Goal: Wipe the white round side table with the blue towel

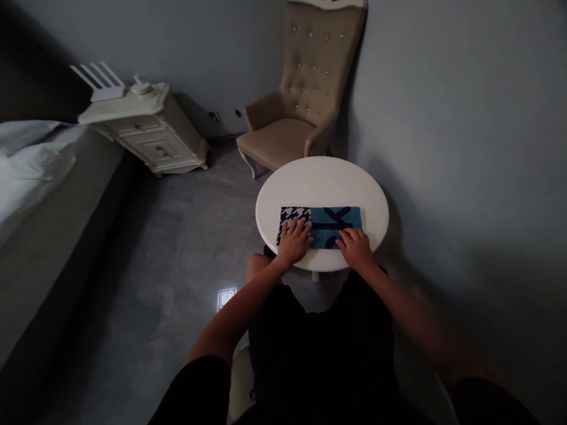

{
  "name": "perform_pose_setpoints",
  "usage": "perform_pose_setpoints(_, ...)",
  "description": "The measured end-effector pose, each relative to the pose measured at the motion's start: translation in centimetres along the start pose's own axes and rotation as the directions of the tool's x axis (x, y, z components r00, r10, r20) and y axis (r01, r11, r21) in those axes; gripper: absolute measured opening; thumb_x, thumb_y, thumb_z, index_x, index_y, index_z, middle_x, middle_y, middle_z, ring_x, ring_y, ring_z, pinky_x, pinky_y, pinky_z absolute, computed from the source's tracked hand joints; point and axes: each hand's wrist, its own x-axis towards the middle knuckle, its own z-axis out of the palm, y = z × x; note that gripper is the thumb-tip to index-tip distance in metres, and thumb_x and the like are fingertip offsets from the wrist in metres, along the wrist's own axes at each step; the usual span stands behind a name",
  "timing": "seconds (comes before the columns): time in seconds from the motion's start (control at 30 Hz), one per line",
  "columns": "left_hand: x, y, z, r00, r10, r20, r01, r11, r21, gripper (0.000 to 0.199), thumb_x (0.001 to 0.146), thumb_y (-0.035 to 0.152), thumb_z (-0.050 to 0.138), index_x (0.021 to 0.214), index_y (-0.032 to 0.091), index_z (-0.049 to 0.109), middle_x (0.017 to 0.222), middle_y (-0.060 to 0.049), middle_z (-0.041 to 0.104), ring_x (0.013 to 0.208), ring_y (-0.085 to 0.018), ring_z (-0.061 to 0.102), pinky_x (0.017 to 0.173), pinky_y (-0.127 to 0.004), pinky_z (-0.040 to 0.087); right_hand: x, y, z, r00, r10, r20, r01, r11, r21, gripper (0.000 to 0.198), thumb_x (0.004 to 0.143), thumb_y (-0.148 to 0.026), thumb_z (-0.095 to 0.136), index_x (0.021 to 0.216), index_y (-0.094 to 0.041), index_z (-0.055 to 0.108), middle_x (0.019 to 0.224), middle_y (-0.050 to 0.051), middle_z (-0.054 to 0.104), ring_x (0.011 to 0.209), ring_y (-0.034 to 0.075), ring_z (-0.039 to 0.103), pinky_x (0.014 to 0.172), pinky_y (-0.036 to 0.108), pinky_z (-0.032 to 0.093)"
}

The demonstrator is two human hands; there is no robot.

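Observation:
A folded towel (322, 216) lies flat near the front of a round white table (319, 177). Its left part carries a dark and white houndstooth pattern; the right part is teal with dark lettering. My left hand (295, 239) rests on the patterned part with its fingers spread. On the teal part, near the lower right corner, lies my right hand (355, 245), its fingers stretched out and slightly bent. Both palms face down, and neither hand grips the cloth. The hands cover parts of the towel's front edge.
A tufted beige armchair (283, 139) stands behind the table. At the left are a white nightstand (155, 139) with a router (106, 91) on top, and a bed (53, 189). A bright square (227, 298) shows on the floor. A grey wall (465, 147) is close on the right.

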Motion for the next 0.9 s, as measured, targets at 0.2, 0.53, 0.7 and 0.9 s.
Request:
perform_pose_setpoints(0.2,2.4,2.4,1.3,0.994,-0.112,0.019,0.112,0.994,-0.002,0.072,0.114,0.06,0.048,0.18,0.03,0.048,0.191,-0.009,0.028,0.178,-0.041,0.018,0.141,-0.076,0.009,3.7,-2.9,0.8,0.98,0.089,0.177,-0.071,0.991,-0.11,0.072,0.118,-0.058,0.04,0.178,-0.018,0.046,0.191,0.016,0.027,0.175,0.05,0.014,0.135,0.082,0.014)
perform_pose_setpoints(0.53,2.5,0.4,0.9,0.982,-0.176,0.072,0.175,0.984,0.013,0.082,0.112,0.068,0.046,0.181,0.025,0.044,0.191,-0.01,0.025,0.178,-0.04,0.019,0.143,-0.069,0.014,3.4,-2.2,1.2,0.961,0.157,0.226,-0.14,0.986,-0.088,0.08,0.117,-0.062,0.034,0.18,-0.014,0.042,0.191,0.019,0.023,0.177,0.049,0.014,0.137,0.081,0.012)
perform_pose_setpoints(0.7,6.4,1.1,0.5,0.989,-0.126,0.08,0.124,0.992,0.024,0.069,0.116,0.044,0.038,0.181,0.023,0.044,0.191,-0.009,0.028,0.179,-0.037,0.019,0.144,-0.067,0.013,9.0,-5.3,1.7,0.975,0.095,0.202,-0.094,0.995,-0.017,0.074,0.12,-0.053,0.029,0.181,-0.011,0.039,0.191,0.016,0.023,0.178,0.044,0.012,0.14,0.075,0.013)
perform_pose_setpoints(0.9,5.8,-2.5,1.6,0.968,-0.246,0.051,0.246,0.969,-0.003,0.073,0.116,0.057,0.038,0.18,0.022,0.047,0.189,-0.014,0.033,0.177,-0.04,0.024,0.141,-0.07,0.019,8.9,-1.7,2.8,0.957,0.171,0.235,-0.161,0.985,-0.06,0.079,0.119,-0.057,0.031,0.18,-0.007,0.038,0.19,0.018,0.028,0.177,0.042,0.019,0.143,0.065,0.012)
